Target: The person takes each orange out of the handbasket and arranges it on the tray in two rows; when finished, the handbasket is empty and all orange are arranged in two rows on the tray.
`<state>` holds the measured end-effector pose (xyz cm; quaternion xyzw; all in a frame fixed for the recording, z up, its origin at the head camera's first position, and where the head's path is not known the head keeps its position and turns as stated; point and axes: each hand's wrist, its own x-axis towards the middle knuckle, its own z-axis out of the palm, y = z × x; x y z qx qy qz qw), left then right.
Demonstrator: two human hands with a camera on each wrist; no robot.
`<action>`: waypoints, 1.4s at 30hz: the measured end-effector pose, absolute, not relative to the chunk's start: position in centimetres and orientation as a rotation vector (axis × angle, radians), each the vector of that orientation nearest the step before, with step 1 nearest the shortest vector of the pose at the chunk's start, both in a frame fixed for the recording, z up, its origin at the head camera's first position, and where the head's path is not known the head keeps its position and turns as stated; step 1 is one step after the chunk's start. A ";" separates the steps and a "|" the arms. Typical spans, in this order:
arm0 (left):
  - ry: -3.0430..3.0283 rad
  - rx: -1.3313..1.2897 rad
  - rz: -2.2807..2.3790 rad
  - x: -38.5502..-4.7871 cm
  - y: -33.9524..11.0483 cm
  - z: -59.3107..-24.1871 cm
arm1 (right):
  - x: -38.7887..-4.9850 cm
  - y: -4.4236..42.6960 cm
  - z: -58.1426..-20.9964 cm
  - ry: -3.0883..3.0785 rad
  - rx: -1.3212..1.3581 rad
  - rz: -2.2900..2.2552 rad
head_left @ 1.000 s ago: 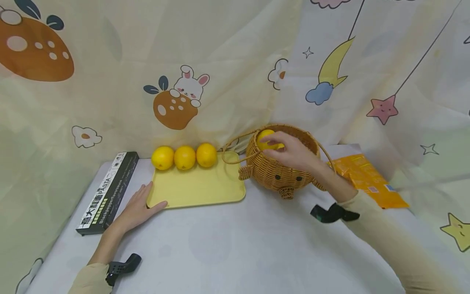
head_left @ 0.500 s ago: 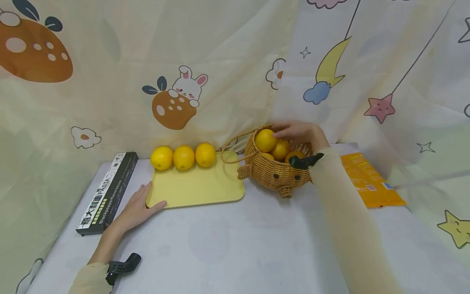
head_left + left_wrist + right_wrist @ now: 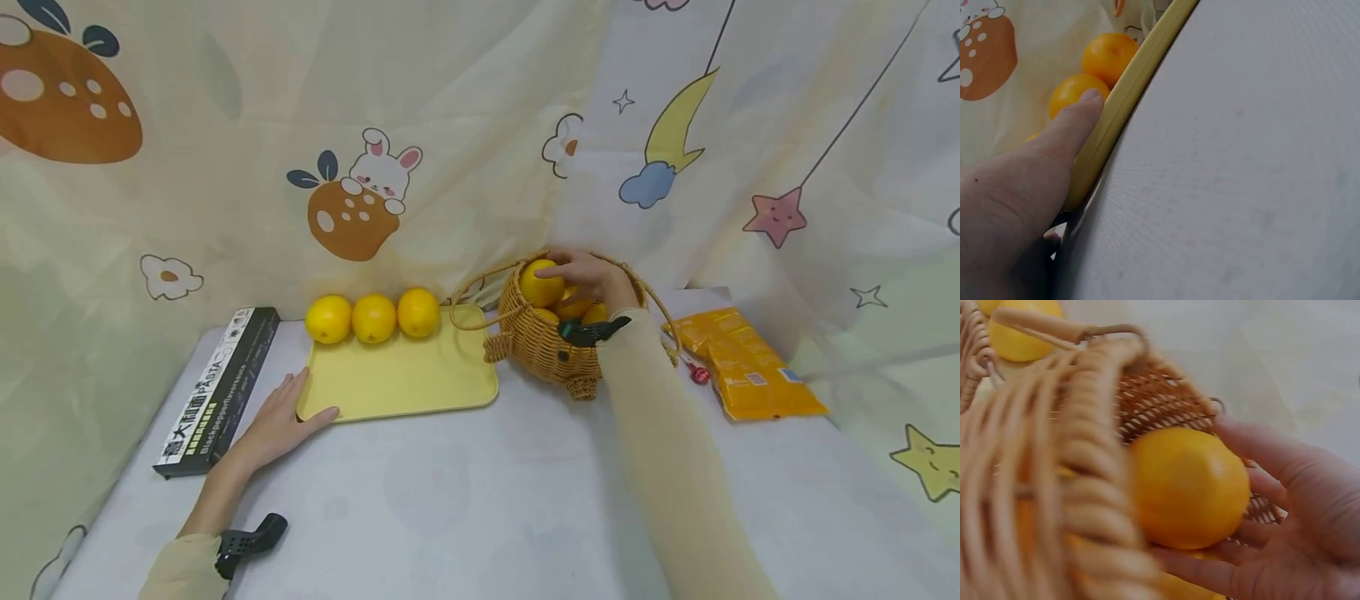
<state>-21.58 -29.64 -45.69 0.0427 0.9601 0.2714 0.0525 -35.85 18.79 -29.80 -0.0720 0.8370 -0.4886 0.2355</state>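
A brown wicker basket (image 3: 536, 346) with an animal face holds several yellow-orange oranges. My right hand (image 3: 588, 277) reaches into it, thumb and fingers spread round the topmost orange (image 3: 538, 285) at the left rim. In the right wrist view that orange (image 3: 1188, 487) lies between the thumb and the fingers, close inside the woven rim. At the near-left corner of a pale yellow tray (image 3: 405, 379) rests my left hand (image 3: 281, 425), fingers extended along its side. The left wrist view shows the thumb (image 3: 1072, 128) against the tray's edge. Three oranges (image 3: 374, 318) stand in a row along the tray's back.
A black-and-white pasta box (image 3: 217, 392) lies left of the tray. Right of the basket lies an orange packet (image 3: 757, 367), with a small red-wrapped lollipop (image 3: 699, 375) beside it. The basket's handle (image 3: 468, 321) leans over the tray's back right corner. A patterned curtain hangs behind.
My right hand swung from the basket's front to its back right, then came left over the oranges to the topmost one. The lollipop came into view. My left hand stayed put.
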 end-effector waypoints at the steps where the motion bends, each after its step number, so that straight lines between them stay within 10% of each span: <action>1: 2.922 0.134 0.830 -21.6 -29.7 -45.7 | -35.7 18.6 -29.9 2.305 -0.182 -1.346; 42: 2.931 0.161 0.854 -21.4 -29.6 -45.5 | -35.6 21.1 -29.0 2.329 -0.215 -1.805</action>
